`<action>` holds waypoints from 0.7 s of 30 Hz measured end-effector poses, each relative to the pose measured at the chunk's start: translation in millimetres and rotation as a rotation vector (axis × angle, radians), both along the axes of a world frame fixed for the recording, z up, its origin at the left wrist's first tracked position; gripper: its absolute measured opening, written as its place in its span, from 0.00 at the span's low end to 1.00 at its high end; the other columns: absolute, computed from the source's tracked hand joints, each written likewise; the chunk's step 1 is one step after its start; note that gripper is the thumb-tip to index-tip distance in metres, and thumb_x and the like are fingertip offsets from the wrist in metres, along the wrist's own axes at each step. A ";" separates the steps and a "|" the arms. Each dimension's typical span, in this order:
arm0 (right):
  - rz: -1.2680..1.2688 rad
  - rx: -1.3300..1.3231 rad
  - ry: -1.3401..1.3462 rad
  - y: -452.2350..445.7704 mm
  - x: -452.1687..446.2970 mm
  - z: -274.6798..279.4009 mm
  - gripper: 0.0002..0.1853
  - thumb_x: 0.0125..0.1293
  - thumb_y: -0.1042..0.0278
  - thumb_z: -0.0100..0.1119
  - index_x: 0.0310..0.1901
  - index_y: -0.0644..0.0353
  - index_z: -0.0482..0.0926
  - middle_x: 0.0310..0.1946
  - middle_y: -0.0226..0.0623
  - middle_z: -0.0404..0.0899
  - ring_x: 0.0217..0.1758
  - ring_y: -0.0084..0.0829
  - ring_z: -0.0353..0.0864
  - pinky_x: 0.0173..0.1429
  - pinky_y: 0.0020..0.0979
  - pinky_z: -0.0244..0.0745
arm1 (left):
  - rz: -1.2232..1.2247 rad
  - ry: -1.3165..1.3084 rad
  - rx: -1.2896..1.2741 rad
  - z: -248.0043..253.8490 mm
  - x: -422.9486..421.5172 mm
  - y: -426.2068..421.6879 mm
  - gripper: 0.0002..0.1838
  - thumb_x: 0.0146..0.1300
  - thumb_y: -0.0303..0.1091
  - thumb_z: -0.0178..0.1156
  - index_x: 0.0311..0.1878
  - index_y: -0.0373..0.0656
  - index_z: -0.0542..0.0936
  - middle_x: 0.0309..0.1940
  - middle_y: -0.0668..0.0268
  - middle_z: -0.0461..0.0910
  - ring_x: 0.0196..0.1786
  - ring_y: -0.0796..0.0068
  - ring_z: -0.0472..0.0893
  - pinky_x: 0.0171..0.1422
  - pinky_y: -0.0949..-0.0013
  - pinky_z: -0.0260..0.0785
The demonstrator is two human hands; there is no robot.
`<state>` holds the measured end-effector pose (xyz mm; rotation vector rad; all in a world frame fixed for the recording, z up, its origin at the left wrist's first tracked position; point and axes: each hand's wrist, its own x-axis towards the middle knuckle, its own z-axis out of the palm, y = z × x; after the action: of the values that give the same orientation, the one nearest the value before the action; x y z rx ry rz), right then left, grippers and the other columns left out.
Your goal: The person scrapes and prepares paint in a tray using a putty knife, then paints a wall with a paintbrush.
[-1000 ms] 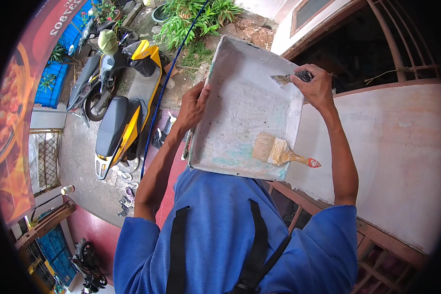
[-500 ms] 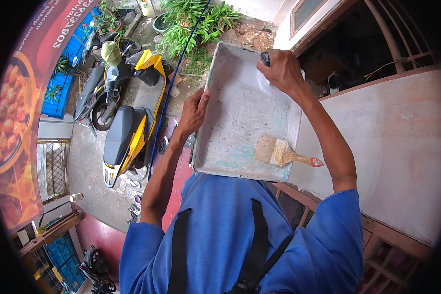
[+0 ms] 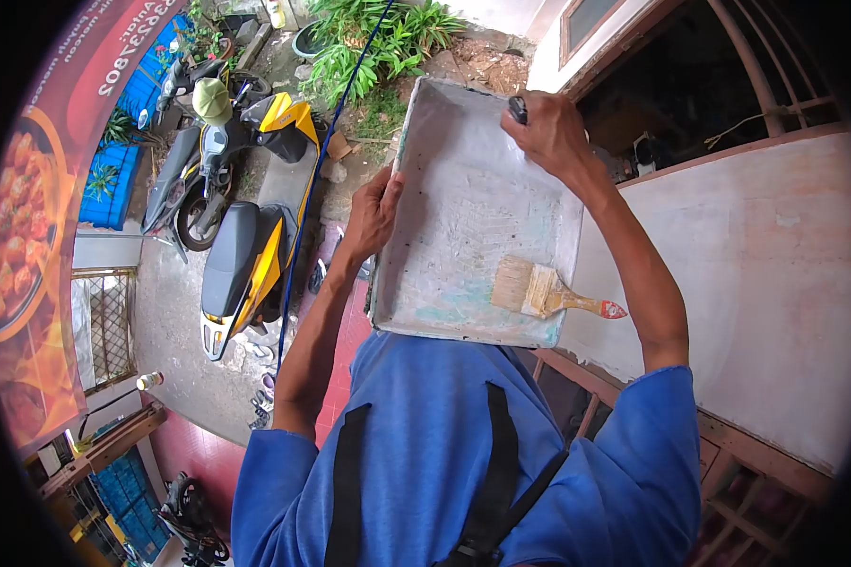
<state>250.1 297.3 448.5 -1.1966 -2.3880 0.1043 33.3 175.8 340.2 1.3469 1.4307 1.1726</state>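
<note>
A paint tray (image 3: 482,213), whitish with grey and pale green stains, is tilted up in front of my body, its near edge against my blue shirt. My left hand (image 3: 376,213) grips its left rim, thumb over the edge. At the tray's far right corner, my right hand (image 3: 550,137) is closed round a black-handled tool (image 3: 517,110); the hand hides most of it, so its kind is unclear. A flat paintbrush (image 3: 544,288) with pale, paint-caked bristles lies in the near right part of the tray, its wooden handle sticking out past the right rim.
A whitish wall (image 3: 728,246) runs along the right, below a barred window opening (image 3: 690,85). A yellow scooter (image 3: 255,255) and another motorbike (image 3: 199,180) stand on the left. A blue cord (image 3: 323,156) crosses ahead. Green plants (image 3: 378,42) grow at the back; a red banner (image 3: 38,236) hangs far left.
My right hand has moved slightly to the right and up in the tray with the black-handled tool. The tray has shifted very slightly; the paintbrush still lies in the same part of it.
</note>
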 end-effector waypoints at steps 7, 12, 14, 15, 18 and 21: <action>0.251 -0.048 0.042 -23.5 -36.2 -1.9 0.12 0.56 0.63 0.57 0.27 0.65 0.75 0.23 0.45 0.75 0.26 0.44 0.76 0.33 0.38 0.71 | 0.002 0.000 0.003 2.2 0.2 -0.4 0.21 0.69 0.47 0.46 0.46 0.36 0.73 0.22 0.73 0.63 0.29 0.83 0.60 0.32 0.74 0.58; 0.146 -0.089 0.022 -26.9 12.9 9.5 0.12 0.55 0.63 0.57 0.25 0.65 0.74 0.24 0.45 0.75 0.28 0.45 0.77 0.37 0.40 0.72 | -0.005 0.041 -0.041 -1.7 -5.3 -1.1 0.21 0.69 0.48 0.45 0.42 0.36 0.72 0.22 0.71 0.62 0.28 0.82 0.60 0.31 0.73 0.57; 0.043 -0.127 -0.038 -16.2 11.4 7.8 0.12 0.55 0.64 0.56 0.23 0.65 0.73 0.23 0.46 0.75 0.28 0.46 0.76 0.36 0.40 0.72 | -0.006 0.056 -0.052 -0.4 -4.6 -0.8 0.21 0.69 0.49 0.45 0.41 0.35 0.72 0.22 0.70 0.62 0.28 0.81 0.60 0.31 0.73 0.57; -0.015 -0.146 -0.065 -11.1 10.7 8.9 0.12 0.54 0.64 0.56 0.23 0.65 0.73 0.23 0.47 0.75 0.28 0.46 0.76 0.36 0.41 0.72 | -0.004 0.052 -0.046 -1.0 -4.3 -0.2 0.21 0.69 0.49 0.45 0.41 0.35 0.72 0.22 0.70 0.62 0.28 0.81 0.60 0.31 0.73 0.57; 0.082 -0.038 -0.020 -4.1 -21.1 0.2 0.13 0.56 0.63 0.57 0.25 0.66 0.74 0.21 0.48 0.73 0.26 0.46 0.76 0.33 0.40 0.71 | -0.006 0.050 -0.040 -1.6 -4.0 -1.1 0.21 0.69 0.49 0.45 0.41 0.36 0.72 0.21 0.70 0.62 0.28 0.81 0.60 0.31 0.72 0.57; 0.221 0.003 0.086 -13.6 -53.9 -5.0 0.12 0.57 0.63 0.57 0.27 0.66 0.75 0.22 0.45 0.73 0.26 0.45 0.75 0.33 0.39 0.71 | 0.002 0.046 -0.031 4.7 -1.6 -1.3 0.21 0.69 0.49 0.45 0.41 0.36 0.72 0.21 0.70 0.62 0.28 0.81 0.59 0.32 0.72 0.58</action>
<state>196.2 283.7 443.5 -0.9049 -2.4350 0.2173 31.7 174.5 344.9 1.3595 1.4772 1.1222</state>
